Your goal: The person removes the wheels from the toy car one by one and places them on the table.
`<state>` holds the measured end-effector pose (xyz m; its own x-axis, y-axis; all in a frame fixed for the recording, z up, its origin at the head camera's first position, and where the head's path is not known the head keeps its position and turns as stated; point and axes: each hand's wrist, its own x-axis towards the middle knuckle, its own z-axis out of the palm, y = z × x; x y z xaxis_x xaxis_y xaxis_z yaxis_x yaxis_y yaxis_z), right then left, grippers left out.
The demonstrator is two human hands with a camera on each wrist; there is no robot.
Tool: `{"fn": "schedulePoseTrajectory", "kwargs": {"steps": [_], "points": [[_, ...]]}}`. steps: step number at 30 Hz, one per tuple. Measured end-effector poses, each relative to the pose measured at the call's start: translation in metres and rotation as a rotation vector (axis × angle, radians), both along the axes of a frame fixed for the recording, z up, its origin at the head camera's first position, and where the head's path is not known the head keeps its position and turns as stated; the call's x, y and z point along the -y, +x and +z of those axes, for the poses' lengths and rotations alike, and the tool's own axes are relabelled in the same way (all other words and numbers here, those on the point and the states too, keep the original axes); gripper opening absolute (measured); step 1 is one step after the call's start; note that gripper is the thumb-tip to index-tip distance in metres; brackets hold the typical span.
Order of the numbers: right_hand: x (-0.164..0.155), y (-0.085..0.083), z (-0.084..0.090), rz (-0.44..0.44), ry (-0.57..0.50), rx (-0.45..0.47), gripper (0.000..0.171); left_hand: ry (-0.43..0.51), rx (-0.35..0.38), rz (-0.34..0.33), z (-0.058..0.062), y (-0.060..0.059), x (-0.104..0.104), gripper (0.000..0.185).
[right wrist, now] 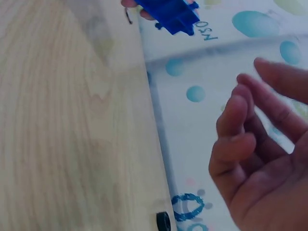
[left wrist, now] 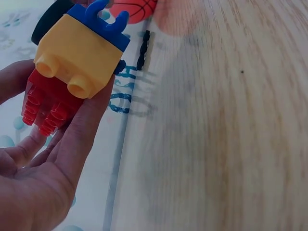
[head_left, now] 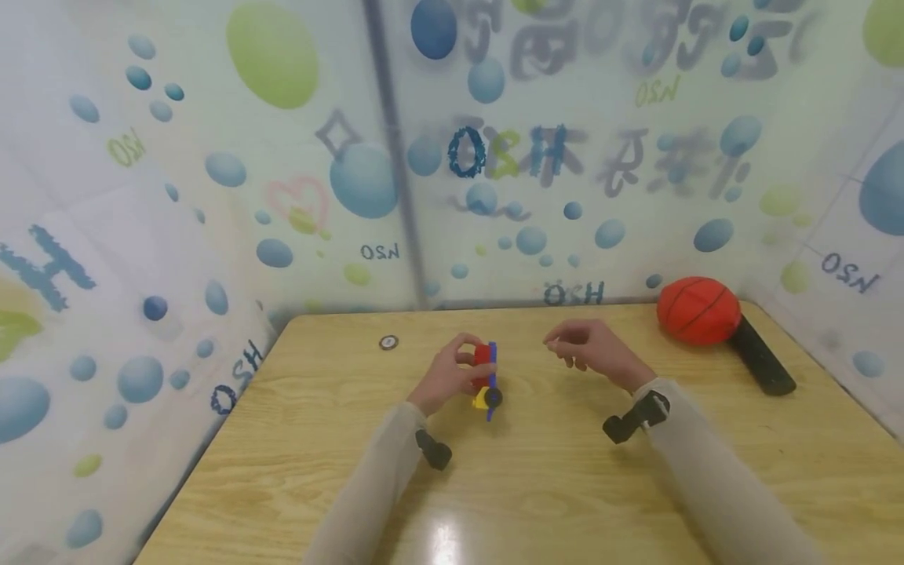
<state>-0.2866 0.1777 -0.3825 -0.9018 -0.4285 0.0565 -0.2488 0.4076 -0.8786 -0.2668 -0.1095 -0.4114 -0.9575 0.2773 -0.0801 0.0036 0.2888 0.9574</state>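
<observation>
1. Left hand (head_left: 452,375) grips a toy block stack (head_left: 486,377) (red, yellow, blue pieces, black wheel), fingers (left wrist: 77,130) curled round it, held just above the tabletop (head_left: 537,486) near its centre.
2. Right hand (head_left: 589,349) at 3 o'clock of the stack, apart from it, fingers (right wrist: 236,139) loosely curled, holding nothing.
3. Step, judged: stack held steady while the free hand is between pieces. Next move likely needs the right hand to reach the stack or another part.
4. Small black ring (head_left: 388,342) at 10 o'clock of the stack; orange ball (head_left: 698,310) on a black bar (head_left: 763,357) at 2 o'clock.
5. Wooden tabletop, glossy; bubble-print wall (head_left: 212,180) sheets around it.
</observation>
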Motion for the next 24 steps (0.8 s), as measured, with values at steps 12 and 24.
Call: {"fn": "schedulePoseTrajectory", "kwargs": {"steps": [12, 24], "points": [[0.039, 0.013, -0.013, 0.329, -0.031, -0.058, 0.030, 0.027, 0.014, 0.020, 0.004, -0.006, 0.003, 0.046], [0.071, 0.022, -0.019, 0.447, -0.075, -0.046, 0.031, 0.065, 0.023, -0.001, 0.006, -0.009, 0.000, 0.041]]}}
